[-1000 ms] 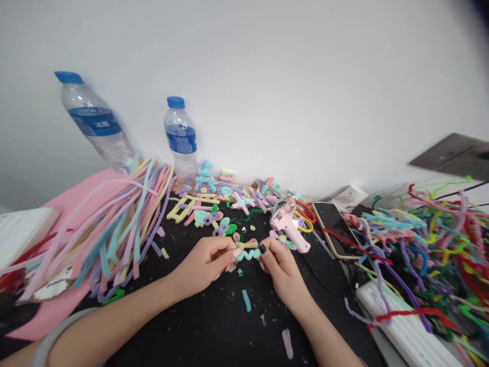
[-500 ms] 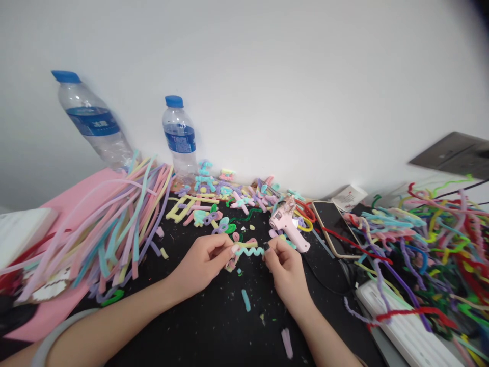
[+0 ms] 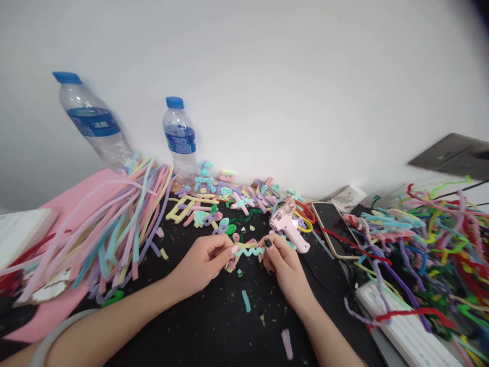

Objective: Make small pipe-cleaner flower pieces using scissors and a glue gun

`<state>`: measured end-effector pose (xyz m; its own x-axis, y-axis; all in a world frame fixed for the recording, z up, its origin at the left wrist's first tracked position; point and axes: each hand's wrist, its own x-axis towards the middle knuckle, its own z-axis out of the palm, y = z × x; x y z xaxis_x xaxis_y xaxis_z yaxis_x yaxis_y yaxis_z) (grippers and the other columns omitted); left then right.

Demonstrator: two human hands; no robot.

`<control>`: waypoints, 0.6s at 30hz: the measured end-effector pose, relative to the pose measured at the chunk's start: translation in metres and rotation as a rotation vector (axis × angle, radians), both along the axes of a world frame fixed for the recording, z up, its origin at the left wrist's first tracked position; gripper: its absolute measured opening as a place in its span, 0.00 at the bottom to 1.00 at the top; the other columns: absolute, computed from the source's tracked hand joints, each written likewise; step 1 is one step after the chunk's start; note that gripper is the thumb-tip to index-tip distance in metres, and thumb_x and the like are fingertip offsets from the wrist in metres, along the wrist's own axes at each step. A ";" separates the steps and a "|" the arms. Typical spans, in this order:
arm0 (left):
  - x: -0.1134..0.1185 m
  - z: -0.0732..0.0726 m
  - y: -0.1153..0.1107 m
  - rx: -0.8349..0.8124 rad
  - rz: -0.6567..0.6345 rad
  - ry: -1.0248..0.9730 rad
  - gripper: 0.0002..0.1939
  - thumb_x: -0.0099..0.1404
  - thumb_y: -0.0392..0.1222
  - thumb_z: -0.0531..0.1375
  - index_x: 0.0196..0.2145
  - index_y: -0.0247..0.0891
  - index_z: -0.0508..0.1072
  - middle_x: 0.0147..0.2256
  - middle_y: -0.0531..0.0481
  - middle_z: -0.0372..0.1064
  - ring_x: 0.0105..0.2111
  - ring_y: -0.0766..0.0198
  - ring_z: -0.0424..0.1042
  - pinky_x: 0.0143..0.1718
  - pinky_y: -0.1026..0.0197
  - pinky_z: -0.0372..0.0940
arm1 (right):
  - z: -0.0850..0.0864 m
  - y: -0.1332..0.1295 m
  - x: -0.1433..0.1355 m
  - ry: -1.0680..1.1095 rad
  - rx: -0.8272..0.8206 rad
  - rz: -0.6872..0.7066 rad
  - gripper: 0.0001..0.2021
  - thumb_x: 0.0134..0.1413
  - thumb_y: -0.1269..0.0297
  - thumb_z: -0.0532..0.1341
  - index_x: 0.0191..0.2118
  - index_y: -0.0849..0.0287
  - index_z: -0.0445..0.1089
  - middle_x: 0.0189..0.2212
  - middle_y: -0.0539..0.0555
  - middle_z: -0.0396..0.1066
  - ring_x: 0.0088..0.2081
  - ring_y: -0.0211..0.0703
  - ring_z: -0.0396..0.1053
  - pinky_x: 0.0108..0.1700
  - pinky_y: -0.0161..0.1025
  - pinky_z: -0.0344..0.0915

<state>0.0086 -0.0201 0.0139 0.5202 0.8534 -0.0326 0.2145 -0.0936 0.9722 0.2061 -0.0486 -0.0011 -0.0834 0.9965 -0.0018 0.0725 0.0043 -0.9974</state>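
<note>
1. left hand (image 3: 204, 262) pinches the left end of a coiled teal pipe cleaner (image 3: 249, 251) between thumb and fingertips; hand closed on it, a second pinkish piece tucked under the same fingers.
2. right hand (image 3: 284, 265) closed on the right end of the same coil, dark-painted thumbnail on top.
3. coil sits between the two hands, just above the black table mat (image 3: 214, 326), near the middle of the view.
4. surroundings, far side: pink glue gun (image 3: 288, 229) just beyond the right hand, lying on the mat; small finished pipe-cleaner figures (image 3: 225, 196) scattered behind both hands up to the wall.
5. left: fan of long pastel pipe cleaners (image 3: 114, 229) over a pink sheet (image 3: 57, 306); two water bottles (image 3: 179, 137) with blue caps against the wall.
6. right: phone (image 3: 334, 224) face up, a tangled heap of bright pipe cleaners (image 3: 431, 250), a white power strip (image 3: 405, 331) at the near edge.
7. obstruction: short offcuts, one teal (image 3: 246, 300) and one pale purple (image 3: 287, 344), lie on the mat below the hands, apart from the coil; nothing covers the coil except the fingertips at its ends.
8. orientation: long axis of the coil runs left to right, roughly level, spiral turns stacked along that line.
</note>
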 end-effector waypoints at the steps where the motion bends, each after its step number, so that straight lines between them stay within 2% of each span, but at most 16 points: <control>1: 0.000 0.000 0.000 -0.003 -0.002 0.000 0.18 0.67 0.45 0.51 0.23 0.34 0.67 0.18 0.58 0.55 0.18 0.72 0.54 0.22 0.66 0.51 | -0.001 0.000 0.000 -0.007 -0.010 0.012 0.13 0.60 0.55 0.53 0.30 0.58 0.61 0.19 0.44 0.55 0.20 0.33 0.49 0.22 0.34 0.45; 6: 0.001 0.001 0.000 -0.030 -0.001 -0.014 0.17 0.68 0.46 0.50 0.24 0.35 0.67 0.20 0.57 0.59 0.18 0.72 0.54 0.22 0.66 0.51 | -0.002 -0.001 0.002 -0.103 0.000 0.048 0.15 0.60 0.55 0.51 0.26 0.56 0.54 0.19 0.44 0.52 0.21 0.34 0.48 0.23 0.34 0.47; 12: 0.001 -0.002 -0.002 -0.054 0.082 -0.069 0.17 0.67 0.46 0.51 0.23 0.36 0.62 0.20 0.58 0.58 0.18 0.72 0.54 0.21 0.67 0.52 | 0.007 -0.005 0.003 -0.515 0.193 0.005 0.13 0.62 0.64 0.49 0.25 0.57 0.53 0.21 0.45 0.53 0.24 0.36 0.52 0.27 0.35 0.49; 14: 0.002 -0.003 -0.002 -0.059 0.082 -0.071 0.17 0.67 0.47 0.51 0.23 0.36 0.62 0.19 0.58 0.58 0.17 0.72 0.55 0.21 0.68 0.53 | 0.009 -0.006 0.002 -0.545 0.214 -0.001 0.13 0.62 0.64 0.48 0.24 0.56 0.51 0.20 0.45 0.53 0.24 0.37 0.52 0.27 0.35 0.48; 18: 0.001 -0.002 0.002 -0.039 0.091 -0.037 0.17 0.68 0.48 0.48 0.29 0.35 0.68 0.24 0.55 0.66 0.16 0.72 0.57 0.22 0.66 0.56 | 0.009 -0.002 0.008 -0.531 0.217 -0.051 0.14 0.62 0.63 0.47 0.24 0.56 0.50 0.21 0.45 0.52 0.24 0.37 0.53 0.27 0.35 0.49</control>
<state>0.0094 -0.0181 0.0118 0.4419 0.8957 -0.0490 0.1842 -0.0371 0.9822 0.2144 -0.0502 0.0075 -0.0782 0.9816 0.1745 0.5687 0.1876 -0.8008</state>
